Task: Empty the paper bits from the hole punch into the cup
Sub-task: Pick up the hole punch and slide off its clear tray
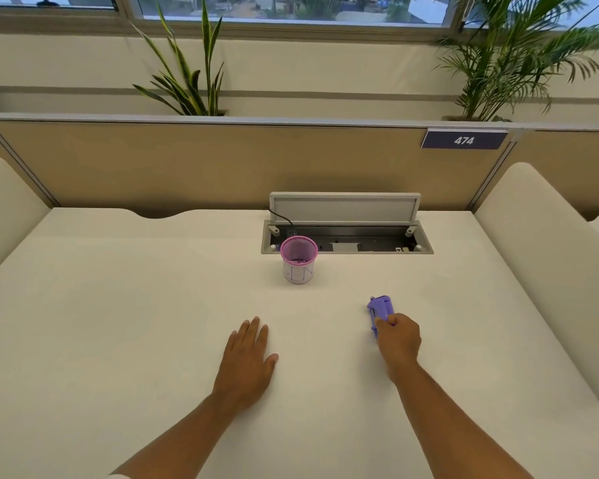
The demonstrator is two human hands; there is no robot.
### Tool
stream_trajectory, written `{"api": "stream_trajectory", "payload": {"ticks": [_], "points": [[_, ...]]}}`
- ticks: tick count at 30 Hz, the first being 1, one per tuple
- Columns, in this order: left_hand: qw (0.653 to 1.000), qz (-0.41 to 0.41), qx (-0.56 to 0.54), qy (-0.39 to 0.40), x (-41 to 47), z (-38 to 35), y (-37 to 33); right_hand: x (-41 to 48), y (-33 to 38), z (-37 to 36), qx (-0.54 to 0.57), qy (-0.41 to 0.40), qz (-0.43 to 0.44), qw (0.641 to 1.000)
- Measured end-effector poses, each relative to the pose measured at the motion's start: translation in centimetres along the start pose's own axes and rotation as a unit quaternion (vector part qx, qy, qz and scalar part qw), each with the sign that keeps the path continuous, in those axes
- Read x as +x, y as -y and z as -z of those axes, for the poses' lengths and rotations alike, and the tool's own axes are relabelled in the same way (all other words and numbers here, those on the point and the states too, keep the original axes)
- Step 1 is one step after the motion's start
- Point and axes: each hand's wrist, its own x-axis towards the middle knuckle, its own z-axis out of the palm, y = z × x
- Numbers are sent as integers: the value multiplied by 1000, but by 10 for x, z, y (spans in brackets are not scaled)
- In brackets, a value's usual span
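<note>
Head view: a pale, smooth worktop (118,305) seen from above.
Hole punch (380,311): small, purple plastic, right of centre on the worktop; long axis runs roughly away from the person.
Right hand (399,337): grip clamped on the punch's near end.
Left hand (248,361): flat on the worktop, fingers apart, holding nothing.
Cup (298,259): upright cylinder, pink rim, translucent wall, well beyond the punch to its left.
</note>
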Motion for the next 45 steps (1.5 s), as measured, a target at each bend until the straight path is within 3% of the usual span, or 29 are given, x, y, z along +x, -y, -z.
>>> {"api": "stream_trajectory", "payload": {"ticks": [4,7,10,13,16,21,23,28,32,36,45], "points": [[998,7,-54,-16,-3,7,-16,-20,-1,2,52,2,26,998],[970,22,-236,-53,-9,18,-47,-40,1,1,45,11,78,996],[888,88,-451,-17,-13,38,-84,-65,4,1,19,-2,176,984],[755,166,-631,71,-17,58,-114,-93,7,1,-35,-23,291,956],[635,153,-748,115,-21,68,-130,-111,4,2,-81,-22,390,917],[570,106,-806,118,-26,82,-134,-125,3,4,-158,-70,535,827],[570,111,-806,112,-27,82,-130,-129,4,7,-128,-46,549,825],[633,135,-757,92,-25,77,-113,-131,-14,17,-131,43,558,818],[641,152,-747,84,-29,72,-104,-130,-16,24,-187,17,624,759],[636,168,-749,81,-35,71,-105,-133,-17,24,-229,19,671,705],[612,172,-765,96,-40,77,-106,-136,-17,24,-262,23,689,675]]}}
